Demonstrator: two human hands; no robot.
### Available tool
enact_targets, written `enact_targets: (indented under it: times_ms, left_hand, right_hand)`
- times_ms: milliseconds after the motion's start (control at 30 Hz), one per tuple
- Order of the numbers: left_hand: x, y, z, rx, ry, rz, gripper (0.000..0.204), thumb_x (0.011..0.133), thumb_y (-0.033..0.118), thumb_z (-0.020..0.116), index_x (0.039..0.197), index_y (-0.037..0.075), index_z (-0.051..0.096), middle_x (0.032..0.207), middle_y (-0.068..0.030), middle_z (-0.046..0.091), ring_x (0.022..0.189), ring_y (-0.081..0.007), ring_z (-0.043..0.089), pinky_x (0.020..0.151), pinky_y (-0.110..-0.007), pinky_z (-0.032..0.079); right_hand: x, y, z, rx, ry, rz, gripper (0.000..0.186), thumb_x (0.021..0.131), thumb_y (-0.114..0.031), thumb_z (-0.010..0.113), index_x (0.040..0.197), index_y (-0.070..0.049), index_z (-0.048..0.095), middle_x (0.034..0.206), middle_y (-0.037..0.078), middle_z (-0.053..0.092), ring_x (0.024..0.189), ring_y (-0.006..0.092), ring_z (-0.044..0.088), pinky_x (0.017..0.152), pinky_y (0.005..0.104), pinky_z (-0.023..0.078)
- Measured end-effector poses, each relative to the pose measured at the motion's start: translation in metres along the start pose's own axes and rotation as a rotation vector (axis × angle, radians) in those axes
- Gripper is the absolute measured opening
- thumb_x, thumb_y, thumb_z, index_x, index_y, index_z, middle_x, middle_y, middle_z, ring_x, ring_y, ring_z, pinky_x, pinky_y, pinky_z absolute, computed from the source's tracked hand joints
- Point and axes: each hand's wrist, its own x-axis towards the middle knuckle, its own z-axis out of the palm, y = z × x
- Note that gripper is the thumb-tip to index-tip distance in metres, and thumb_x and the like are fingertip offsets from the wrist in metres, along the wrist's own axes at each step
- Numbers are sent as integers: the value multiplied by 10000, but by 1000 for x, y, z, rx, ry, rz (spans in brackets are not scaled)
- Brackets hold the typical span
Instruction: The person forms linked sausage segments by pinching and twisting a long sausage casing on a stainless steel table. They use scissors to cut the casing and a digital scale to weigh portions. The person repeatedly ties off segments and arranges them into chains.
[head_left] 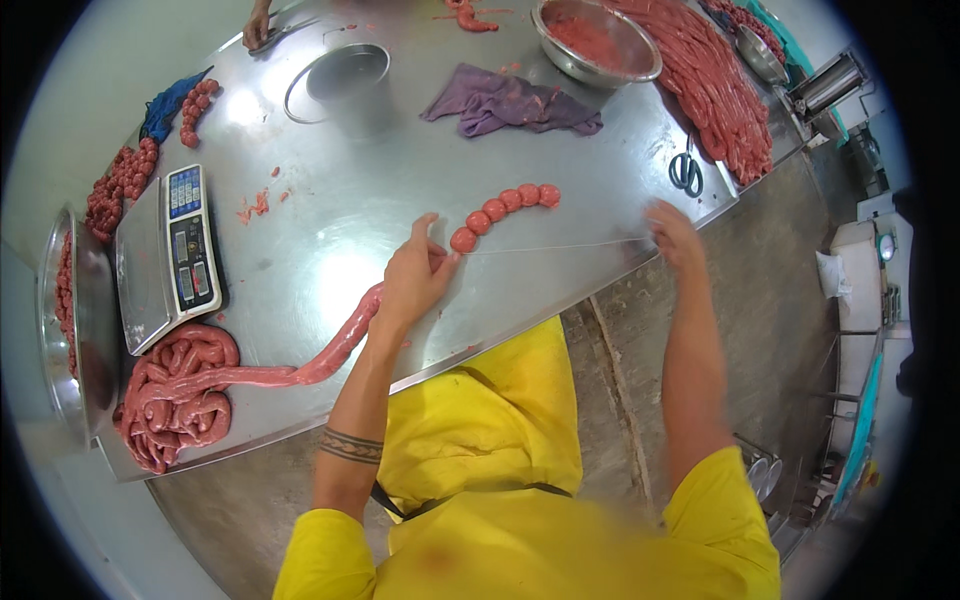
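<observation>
My left hand (420,275) is closed on a long raw sausage (335,340) beside a row of several short tied links (498,208). The uncut length runs leftward into a coiled heap (175,395) at the table's near left corner. A thin white string (550,247) stretches from my left hand to my raised right hand (675,235), whose fingers are closed on it near the table's edge. Black-handled scissors (686,172) lie just beyond my right hand.
A digital scale (143,270) and steel basin (90,330) are left; sausage links (115,195) lie behind. A steel container (345,80), purple cloth (500,105), mince bowl (595,75) and sausage pile (710,90) occupy the far table (330,160). Another person's hand (257,25) is top left.
</observation>
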Motion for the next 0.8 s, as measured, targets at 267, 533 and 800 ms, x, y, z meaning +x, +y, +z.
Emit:
enact_targets:
  times_ms: [267,533,800]
  left_hand:
    - [27,13,-2,-215,-71,-417,531,1016,389,646,1411,44,565,962,-188,796,997,-385,753,861,-458,564]
    - [46,11,11,-445,-198,-328,560,988,104,655,1498,-9,456,1230,-191,667,1058,-296,725,932,-390,577]
    - [32,4,8,-978,-373,-434,602,1052,64,583,1565,-52,289,1266,-200,611,1068,-305,687,1003,-400,560]
  right_hand:
    - [-203,0,285,-1212,-347,-945,476,871,-185,724,1308,-23,625,1282,235,666,1142,370,688,917,524,540]
    - [-317,78,-64,-1187,36,-216,134,965,18,644,1068,-11,724,904,41,759,780,141,685,667,330,535]
    - [-250,251,-138,1166,-36,231,430,963,76,551,1361,-81,590,1199,152,657,952,262,670,767,357,558]
